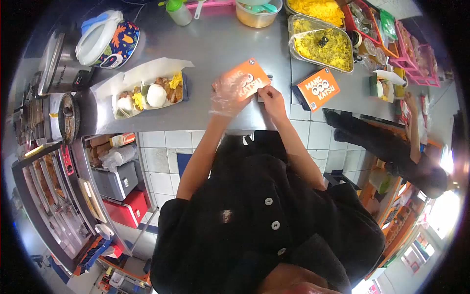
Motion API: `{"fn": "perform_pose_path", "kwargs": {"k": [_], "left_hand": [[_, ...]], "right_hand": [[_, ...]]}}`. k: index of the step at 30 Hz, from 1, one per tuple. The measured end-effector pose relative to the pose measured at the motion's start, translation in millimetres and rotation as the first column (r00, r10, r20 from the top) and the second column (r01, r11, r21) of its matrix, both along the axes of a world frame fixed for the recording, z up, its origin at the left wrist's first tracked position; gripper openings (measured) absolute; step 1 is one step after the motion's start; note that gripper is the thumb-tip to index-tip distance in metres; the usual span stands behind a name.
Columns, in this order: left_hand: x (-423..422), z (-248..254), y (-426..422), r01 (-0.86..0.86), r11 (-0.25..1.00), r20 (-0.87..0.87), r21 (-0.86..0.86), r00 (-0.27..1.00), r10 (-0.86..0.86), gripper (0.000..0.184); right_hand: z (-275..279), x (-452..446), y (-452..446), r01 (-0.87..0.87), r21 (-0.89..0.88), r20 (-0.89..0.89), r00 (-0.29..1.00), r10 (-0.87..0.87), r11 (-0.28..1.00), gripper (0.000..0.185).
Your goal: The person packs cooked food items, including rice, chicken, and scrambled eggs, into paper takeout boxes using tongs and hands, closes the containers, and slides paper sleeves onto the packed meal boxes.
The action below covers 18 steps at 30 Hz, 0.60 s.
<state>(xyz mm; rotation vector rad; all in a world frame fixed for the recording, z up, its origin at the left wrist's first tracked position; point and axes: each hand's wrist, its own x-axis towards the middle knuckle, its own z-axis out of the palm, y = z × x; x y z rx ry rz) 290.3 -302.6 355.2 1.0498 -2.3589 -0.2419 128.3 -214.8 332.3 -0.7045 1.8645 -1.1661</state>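
An orange takeout box [255, 74] with "MANG KATSU" on its lid stands closed on the steel counter before me. My left hand [229, 95], in a clear plastic glove, wraps the box's left end and covers part of the lettering. With bare fingers, my right hand [271, 100] pinches the near right corner of the lid. A second closed orange box [317, 89] sits to the right. On the left, two open boxes hold food: an egg-topped one [156, 95] with meat and yellow bits, and a similar one [125, 103] beside it.
Metal trays [320, 46] of yellow food stand at the back right. A patterned pot [117, 44], a squeeze bottle [179, 12] and a plastic tub [258, 18] are at the back. A co-worker in dark clothes [377, 139] reaches over the counter's right end, near another open box [385, 85].
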Motion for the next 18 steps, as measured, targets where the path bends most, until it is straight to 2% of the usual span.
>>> {"fn": "perform_pose_path", "kwargs": {"k": [3,6,8,14,18], "left_hand": [[2.6,5.2,0.4,0.017,0.994,-0.028,0.106,0.999,-0.014,0.066],[3.5,12.8,0.2,-0.005,0.999,0.033,0.049,0.999,0.003,0.065],[4.2,9.6,-1.1,-0.006,1.000,0.011,-0.008,1.000,0.006,0.066],[3.7,9.2,-1.6,0.001,0.998,0.008,-0.058,1.000,-0.001,0.067],[0.7,6.8,0.4,0.016,1.000,0.010,-0.025,1.000,-0.016,0.068]], "right_hand": [[-4.3,-12.6,1.0,-0.066,0.109,0.055,0.997,0.060,0.992,0.030],[-2.1,-27.3,-2.7,-0.149,0.123,0.052,0.988,0.143,0.981,0.031],[1.2,-28.4,-4.0,-0.165,0.160,0.034,0.986,0.162,0.973,0.031],[7.8,-31.8,-12.1,-0.274,0.133,-0.451,0.839,0.304,0.953,0.028],[3.3,-32.0,-18.0,-0.267,0.152,-0.512,0.802,0.307,0.951,0.028]]}}
